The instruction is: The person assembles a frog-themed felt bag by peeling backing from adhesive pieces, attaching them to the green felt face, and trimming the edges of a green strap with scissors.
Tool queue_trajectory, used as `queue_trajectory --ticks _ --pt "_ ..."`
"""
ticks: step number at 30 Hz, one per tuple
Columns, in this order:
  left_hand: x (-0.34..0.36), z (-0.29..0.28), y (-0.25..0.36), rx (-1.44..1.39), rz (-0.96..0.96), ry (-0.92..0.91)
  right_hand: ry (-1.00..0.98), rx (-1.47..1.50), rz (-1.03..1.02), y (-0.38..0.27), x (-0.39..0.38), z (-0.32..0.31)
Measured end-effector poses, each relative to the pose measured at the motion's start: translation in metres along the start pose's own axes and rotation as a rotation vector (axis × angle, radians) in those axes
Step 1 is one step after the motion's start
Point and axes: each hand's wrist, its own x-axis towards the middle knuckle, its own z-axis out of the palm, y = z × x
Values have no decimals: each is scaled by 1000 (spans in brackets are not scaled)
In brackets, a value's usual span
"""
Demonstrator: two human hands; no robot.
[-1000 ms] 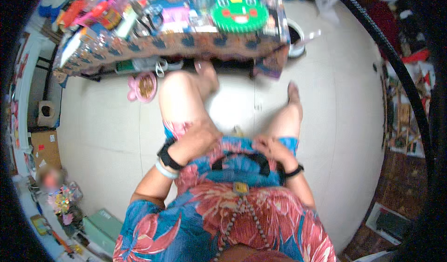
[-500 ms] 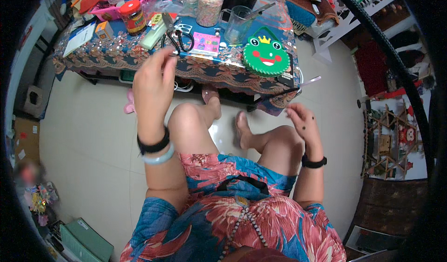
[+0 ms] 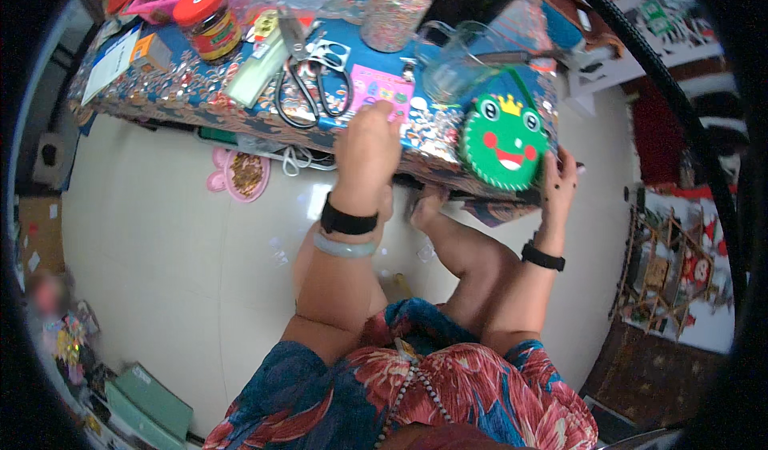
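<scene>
Loosely bunched, the fingers of the left hand [image 3: 368,150] come down at the lower edge of a pink sheet [image 3: 380,87] near the upper middle of the frame; whether they pinch it cannot be told. At the right of centre, the right hand [image 3: 560,184] has its fingers slightly bent against the right rim of a green frog-faced bag [image 3: 506,152], and how firmly it holds, if at all, is hidden. The bag sits at the right end of the table [image 3: 188,84], its stitched lower rim at the front edge. One pair of scissors [image 3: 299,56] lies just left of the sheet, its two black handle loops reaching that same edge. Patterned cloth shows between sheet and bag, giving a narrow gap, and a wider one between the pale green case [image 3: 256,78] and the one small orange box [image 3: 150,52] at upper left. Behind stand two lidded jars, one red-lidded [image 3: 210,26] and one white-lidded [image 3: 398,10], plus one glass mug [image 3: 456,76] close behind the bag. Below the table edge, pale floor [image 3: 176,242] opens widely at left, with one pink bowl [image 3: 240,197] near the table, and in a narrower strip right of the right forearm. Two black wristbands [image 3: 350,220] show, one per wrist, and one pale bangle [image 3: 344,246] on the left.
</scene>
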Motion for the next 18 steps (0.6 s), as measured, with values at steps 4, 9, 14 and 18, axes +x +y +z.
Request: queue_trajectory --ticks 4,9,14,18 --pt "5 -1 1 3 -41 43 -85 -20 227 -9 0 12" --pt "-4 14 3 -60 80 52 -138 -64 258 -24 -5 11" --pt "27 -14 -10 -110 26 438 13 98 233 15 -5 5" --pt "67 -52 -32 349 61 595 122 377 148 -6 -10 7"
